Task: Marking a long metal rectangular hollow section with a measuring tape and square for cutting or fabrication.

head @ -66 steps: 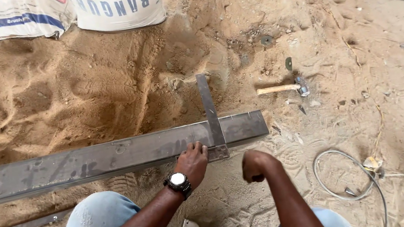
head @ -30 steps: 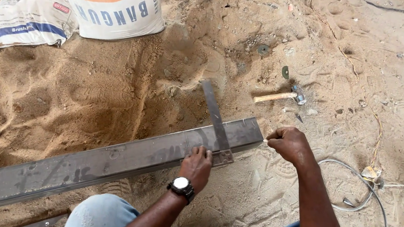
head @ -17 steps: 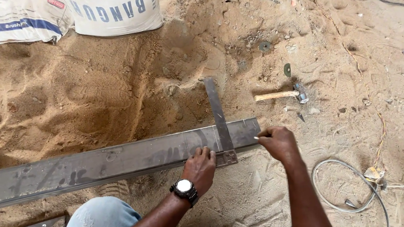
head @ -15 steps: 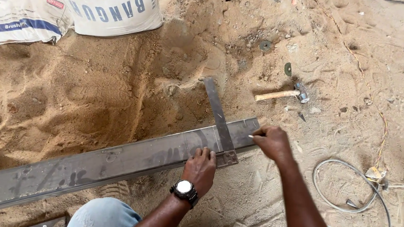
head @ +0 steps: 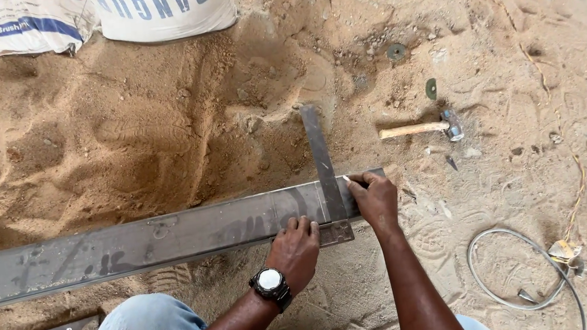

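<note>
Two hands: left (head: 296,249) flat on steel square (head: 326,176); right (head: 376,199) fingers pinching marker (head: 347,179).

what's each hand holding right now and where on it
Left hand presses the metal square down near its corner on the steel bar. Right hand pinches a small marker beside the blade; exact grip unclear.
</note>
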